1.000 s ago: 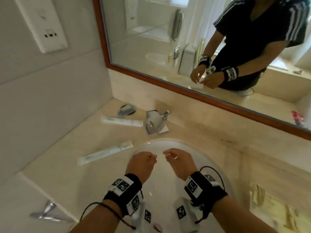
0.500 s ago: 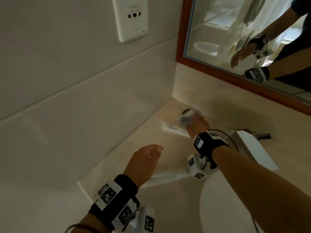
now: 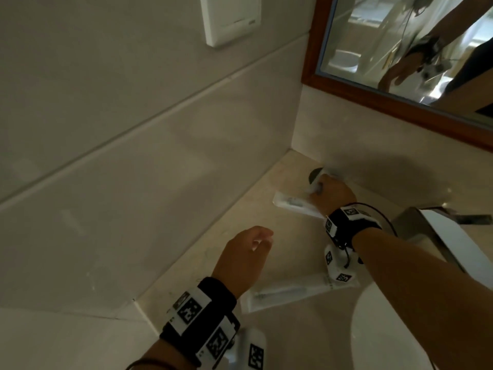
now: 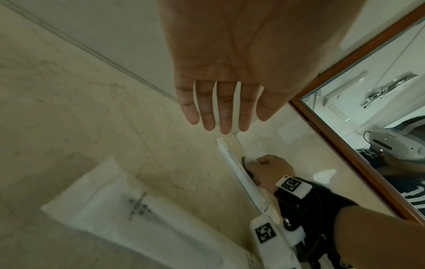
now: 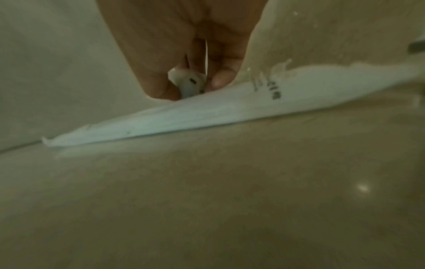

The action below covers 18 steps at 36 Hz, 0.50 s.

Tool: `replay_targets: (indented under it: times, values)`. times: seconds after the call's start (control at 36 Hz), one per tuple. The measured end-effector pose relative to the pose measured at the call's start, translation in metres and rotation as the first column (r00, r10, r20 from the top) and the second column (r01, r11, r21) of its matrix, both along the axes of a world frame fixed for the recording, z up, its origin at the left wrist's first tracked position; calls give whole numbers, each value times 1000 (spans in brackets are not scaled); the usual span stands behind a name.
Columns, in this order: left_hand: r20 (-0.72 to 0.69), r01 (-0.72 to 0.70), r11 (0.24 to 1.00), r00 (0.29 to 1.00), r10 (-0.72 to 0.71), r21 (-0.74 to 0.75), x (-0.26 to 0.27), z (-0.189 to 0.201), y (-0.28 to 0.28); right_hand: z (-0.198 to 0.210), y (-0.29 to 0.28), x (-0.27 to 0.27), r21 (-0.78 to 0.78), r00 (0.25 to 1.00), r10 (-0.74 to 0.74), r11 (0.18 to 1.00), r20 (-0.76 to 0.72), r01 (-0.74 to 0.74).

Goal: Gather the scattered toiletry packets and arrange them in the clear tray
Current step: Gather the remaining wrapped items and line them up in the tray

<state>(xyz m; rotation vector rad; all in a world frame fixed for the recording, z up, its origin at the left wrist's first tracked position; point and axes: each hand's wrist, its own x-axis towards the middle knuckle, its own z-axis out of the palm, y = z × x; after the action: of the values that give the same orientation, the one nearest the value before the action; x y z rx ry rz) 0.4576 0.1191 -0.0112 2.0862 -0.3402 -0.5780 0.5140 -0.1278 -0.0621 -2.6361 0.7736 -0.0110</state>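
A small round packet, dark and white, lies in the back corner of the beige counter. My right hand grips it, and the right wrist view shows the fingers pinching the small round packet. Just below that hand lies a long white packet, the same long white packet flat on the counter. A second long white packet lies nearer, partly under my left hand. In the left wrist view my left hand hovers with straight fingers and holds nothing. The clear tray is out of view.
The chrome faucet and the white basin are to the right of my right arm. A wood-framed mirror hangs above the backsplash. The tiled wall with a white socket plate closes off the left side.
Both hands left the basin. The right hand reached to the back corner and closed on the small round packet. The left hand moved over the near long packet.
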Motion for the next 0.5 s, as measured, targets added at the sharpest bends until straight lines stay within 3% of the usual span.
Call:
replay_targets:
  times: [0.08,0.17,0.25,0.31,0.39,0.5]
  values:
    - [-6,6,1000,1000,-6,2,-5,5,-3,15,2,-12,-52,994,40,998,104,-35]
    - [-11,-5,1000,1000,5,-22,-14,14,-10,38,6,-32,5,953,62,998,298,-66]
    - [-25,-28,998,999,27,-60,-29,28,-23,72,19,-69,180,863,-34,981,503,-66]
    - [-13,-36,995,999,35,-98,-41,37,-34,97,26,-98,349,843,-130,934,521,-72]
    - [66,-43,989,996,53,-145,-62,50,-53,129,26,-153,666,841,-256,729,477,-156]
    - [20,6,970,1000,-1,-244,-100,69,-83,148,10,-236,900,834,-430,403,346,-166]
